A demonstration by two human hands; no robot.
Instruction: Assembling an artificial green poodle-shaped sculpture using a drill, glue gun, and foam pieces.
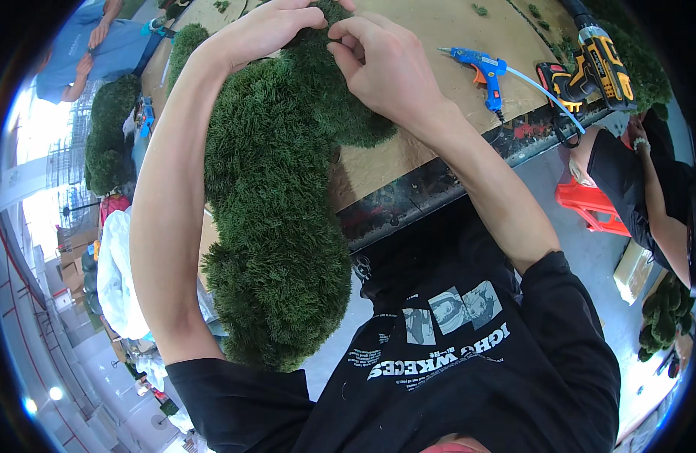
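Observation:
A large, bushy piece of dark green artificial foliage point(269, 166) with rounded lobes lies over the worktable's edge, its near end hanging down in front of me. At its far end both my hands work close together. My left hand point(276, 30) reaches over from the left, fingers bent and closed against the greenery. From the right comes my right hand point(386, 68), its thumb and curled fingers closed at the foliage. Whatever lies between the fingertips is too small or hidden to make out.
On the brown-covered table point(431, 23) lie a blue glue gun point(480, 72) with a glue stick in it and a yellow-black cordless drill point(601, 64). Another person point(650, 174) sits at the right by a red stool point(589, 208). A person in blue point(84, 45) stands far left.

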